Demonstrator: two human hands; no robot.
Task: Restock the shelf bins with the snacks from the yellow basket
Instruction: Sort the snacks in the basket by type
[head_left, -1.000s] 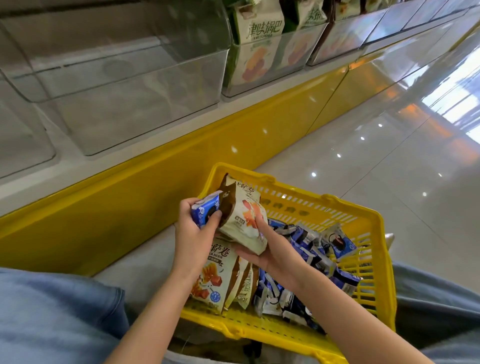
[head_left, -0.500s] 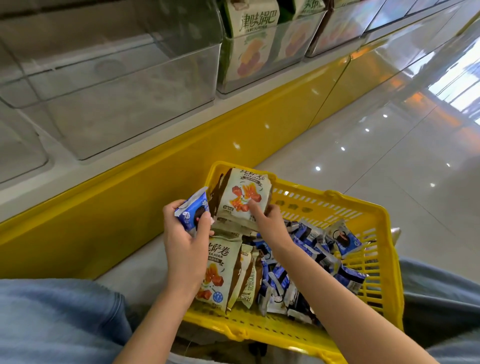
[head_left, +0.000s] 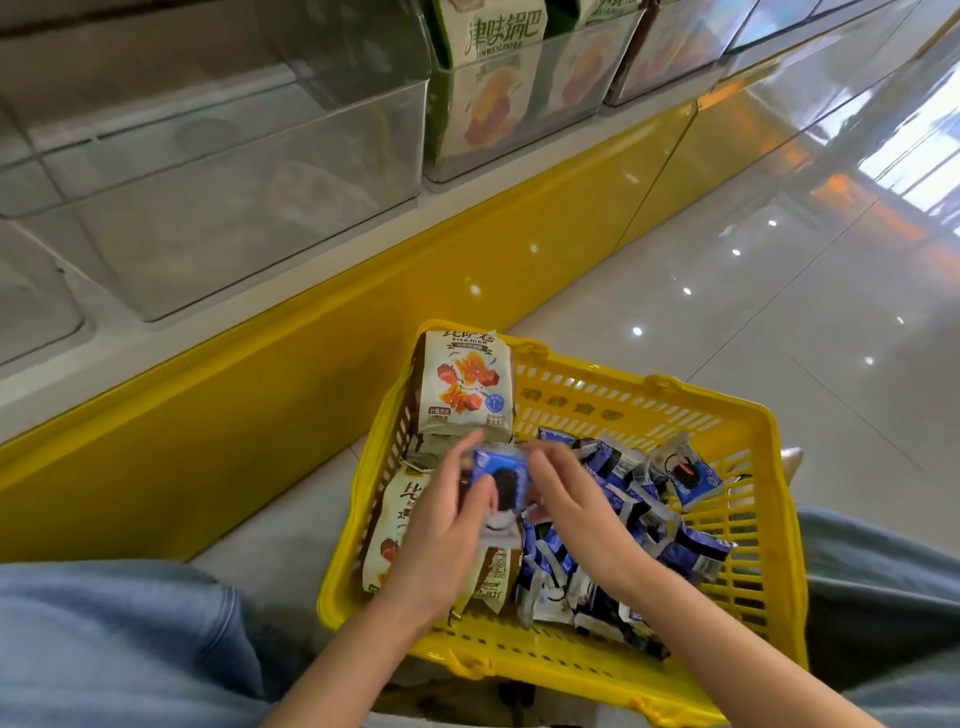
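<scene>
Left hand (head_left: 447, 525) is gripping a blue cookie packet (head_left: 501, 480).
Right hand (head_left: 576, 509) alongside is blurring, grip unclear; fumbling a handover is risking a drop.

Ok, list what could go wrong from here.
1. The beige snack bag leans in the far corner of the yellow basket, its top above the rim; it may tip out onto the floor.
2. The left hand holds a blue cookie packet while the right hand is blurred beside it; a loose handover could drop it.
3. Both kinds lie mixed in the basket, so one may land in the wrong clear bin.
</scene>
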